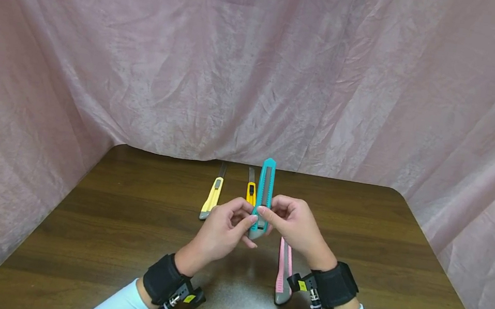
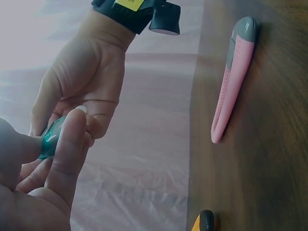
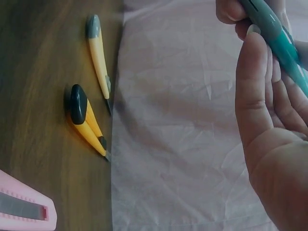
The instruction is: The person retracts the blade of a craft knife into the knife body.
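Colours on a dark brown wood-grain table (image 1: 400, 279)

The teal plastic utility knife (image 1: 264, 193) has a grey near end; the pale yellow slim cutter (image 1: 211, 198) at far left is grey-tipped; the deeper yellow cutter (image 1: 251, 192) beside it carries a black cap; the pink plastic knife (image 1: 282, 274) at near right has a grey end. Dusty pink crinkled cloth (image 1: 259, 62) hangs behind; sleeves are light blue, wrist straps black.

Left hand (image 2: 43, 187), nearest the lens: thumb and forefinger pinch the grey-teal butt of a teal utility knife (image 2: 50, 137). Right hand (image 2: 84, 82), beyond the knife: fingers curled round the same knife. Pink utility knife (image 2: 231, 79), well apart from the teal one, flat on the wooden table (image 2: 260, 163). Yellow utility knife (image 2: 204, 222): only its tip shows on the table, near the pink knife's narrow end.
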